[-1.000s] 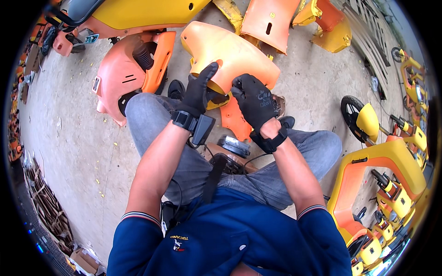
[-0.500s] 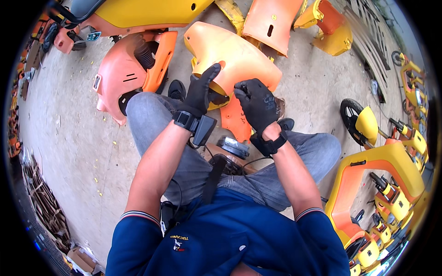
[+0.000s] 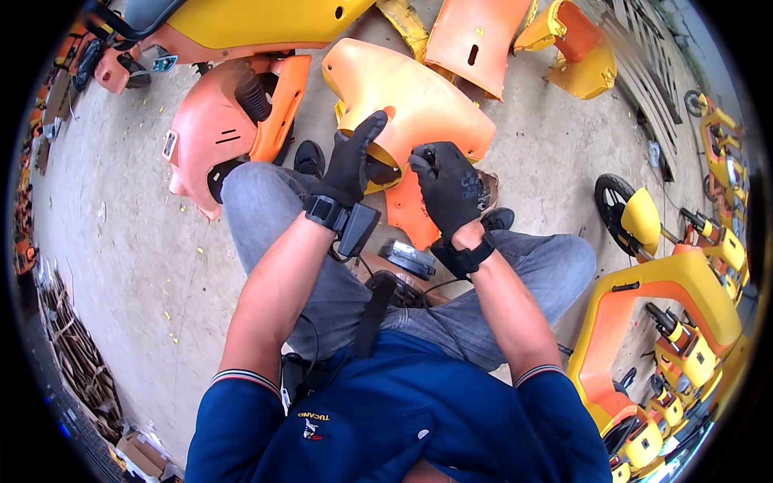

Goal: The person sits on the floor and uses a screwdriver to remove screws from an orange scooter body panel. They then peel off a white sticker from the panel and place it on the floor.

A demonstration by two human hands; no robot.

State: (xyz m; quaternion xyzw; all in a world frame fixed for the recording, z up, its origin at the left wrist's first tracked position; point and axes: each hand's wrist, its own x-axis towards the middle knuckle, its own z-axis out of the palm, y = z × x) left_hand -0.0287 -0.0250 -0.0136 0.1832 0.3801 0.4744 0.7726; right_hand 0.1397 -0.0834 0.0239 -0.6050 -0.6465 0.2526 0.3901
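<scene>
A curved plastic panel [image 3: 403, 97], pale orange with a yellow edge, lies in front of me between my knees. My gloved left hand [image 3: 353, 161] grips its near edge, thumb up beside a hole. My gloved right hand [image 3: 443, 181] is closed just to the right, near the panel's lower edge; what its fingers hold is hidden. Beneath both hands is an orange plastic piece [image 3: 407, 217] with small holes. A grey metal-topped object [image 3: 407, 256] sits between my legs.
A pink fairing [image 3: 201, 137] lies to the left. A yellow body shell [image 3: 250, 24], an orange panel [image 3: 469, 44] and a yellow-orange piece [image 3: 580, 56] are at the top. A wheel [image 3: 616, 209], yellow frame [image 3: 684, 274], wooden slats [image 3: 644, 97] and bundled strips [image 3: 76, 346] line the sides.
My right hand has shifted slightly down, its fingers curled. The panel has moved a little up and to the right, with my left hand following slightly.
</scene>
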